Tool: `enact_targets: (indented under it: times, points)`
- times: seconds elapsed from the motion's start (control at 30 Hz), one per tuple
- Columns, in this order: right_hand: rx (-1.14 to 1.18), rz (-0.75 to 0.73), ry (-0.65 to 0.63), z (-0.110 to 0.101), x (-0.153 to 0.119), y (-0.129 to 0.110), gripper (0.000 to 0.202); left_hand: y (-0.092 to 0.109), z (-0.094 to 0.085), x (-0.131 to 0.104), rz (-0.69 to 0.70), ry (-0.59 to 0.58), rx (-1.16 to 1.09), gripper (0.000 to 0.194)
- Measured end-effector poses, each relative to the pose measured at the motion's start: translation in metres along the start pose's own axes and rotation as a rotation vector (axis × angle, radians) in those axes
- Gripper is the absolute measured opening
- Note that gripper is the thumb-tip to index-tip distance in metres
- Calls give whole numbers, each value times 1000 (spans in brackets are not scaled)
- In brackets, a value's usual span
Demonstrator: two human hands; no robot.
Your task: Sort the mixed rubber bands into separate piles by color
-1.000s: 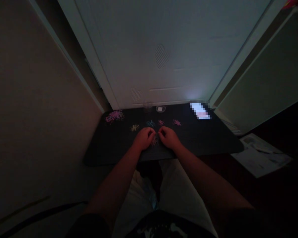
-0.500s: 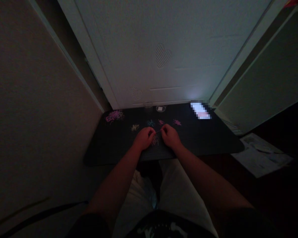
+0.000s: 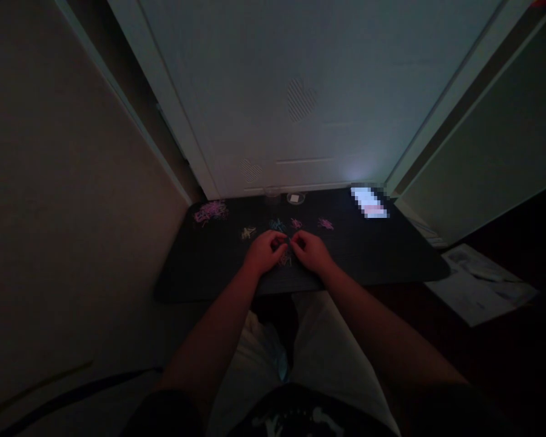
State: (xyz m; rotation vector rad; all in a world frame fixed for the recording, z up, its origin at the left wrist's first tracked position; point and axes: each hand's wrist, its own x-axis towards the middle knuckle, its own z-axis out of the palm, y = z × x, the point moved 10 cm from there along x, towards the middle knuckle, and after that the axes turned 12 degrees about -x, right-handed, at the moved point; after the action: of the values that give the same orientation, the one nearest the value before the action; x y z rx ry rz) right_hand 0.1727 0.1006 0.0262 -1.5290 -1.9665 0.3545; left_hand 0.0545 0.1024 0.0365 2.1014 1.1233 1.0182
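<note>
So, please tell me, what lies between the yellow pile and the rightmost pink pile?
Between the yellow pile and the rightmost pink pile lie the blue pile and a smaller pink pile, seen in the head view.

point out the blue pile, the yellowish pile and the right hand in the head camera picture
blue pile (image 3: 277, 224): head view, middle of the pile
yellowish pile (image 3: 248, 232): head view, middle of the pile
right hand (image 3: 310, 250): head view, back of the hand
</note>
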Motion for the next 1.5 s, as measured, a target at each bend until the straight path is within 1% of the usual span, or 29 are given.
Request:
enact_targets:
  times: [0.07,0.27,0.5,0.67,0.9,1.03,1.37,1.5]
  points:
    - [14,-11,-6,1,0,-1,8,2,1,0,13,-7,10,22]
    - [12,-30,-16,3,0,-1,10,3,5,1,2,-60,56,17]
    - [14,-69,-17,3,-1,-6,10,4,1,0,10,-15,39,16]
    - [36,-74,-32,4,-1,-6,10,2,-1,0,0,9,33,21]
    - [31,-77,-37,4,0,-6,10,1,6,1,-9,-74,49,16]
    - [18,-69,-35,5,0,-5,10,2,4,1,-13,-54,61,16]
    - [15,-46,16,-4,0,-5,9,4,2,1,-13,-27,75,16]
    - [78,32,106,-14,0,5,10,3,-1,2,-37,5,53,16]
